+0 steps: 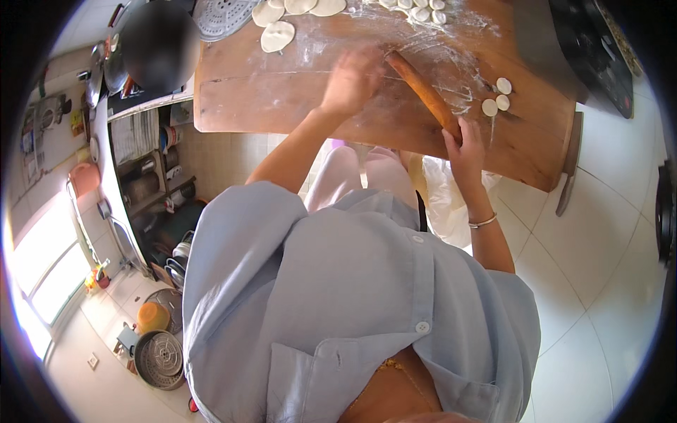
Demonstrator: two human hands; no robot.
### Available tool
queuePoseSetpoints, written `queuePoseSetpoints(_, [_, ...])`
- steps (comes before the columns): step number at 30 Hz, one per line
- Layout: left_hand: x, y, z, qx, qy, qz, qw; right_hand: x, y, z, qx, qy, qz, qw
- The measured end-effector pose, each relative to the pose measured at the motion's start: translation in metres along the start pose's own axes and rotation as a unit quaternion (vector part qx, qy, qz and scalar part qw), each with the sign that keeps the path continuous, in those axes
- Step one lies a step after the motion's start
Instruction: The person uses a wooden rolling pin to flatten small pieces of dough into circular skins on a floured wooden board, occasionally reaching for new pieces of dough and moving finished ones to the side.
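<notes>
My right hand [466,145] grips the near end of a wooden rolling pin [426,92], which lies slanted over the floured wooden board [254,100]. Close to the pin's far end, my left hand [355,74] is blurred over the board; whether its fingers are apart or hold something is unclear. To the right of the pin lie three small round dough pieces [490,108]. Several small dough pieces [421,14] sit in flour at the far edge. Flat rolled dough rounds [277,36] lie at the far left, some partly overlapping.
A perforated metal steamer plate [222,18] stands at the board's far left corner. A knife or cleaver [570,164] lies along its right edge. Beyond that is a black cooktop [592,58]. A white plastic bag [444,190] hangs below the board's near edge.
</notes>
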State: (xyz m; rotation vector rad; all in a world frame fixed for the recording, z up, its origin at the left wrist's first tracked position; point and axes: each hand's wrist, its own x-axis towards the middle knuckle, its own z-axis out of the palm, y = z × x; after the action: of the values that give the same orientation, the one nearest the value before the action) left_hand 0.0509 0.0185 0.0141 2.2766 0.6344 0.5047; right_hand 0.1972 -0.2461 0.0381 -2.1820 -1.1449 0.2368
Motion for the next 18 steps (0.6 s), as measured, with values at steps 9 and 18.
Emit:
queuePoseSetpoints(9, [-0.020,-0.023,-0.056,0.193,0.020,0.058,0.979,0.047,-0.062,0.047,-0.099,-0.096,-0.181,0.974])
queuePoseSetpoints(18, [-0.002,-0.042,-0.029,0.230,0.062,0.058,0.969,0.078,-0.057,0.068,-0.271,-0.062,-0.172,0.945])
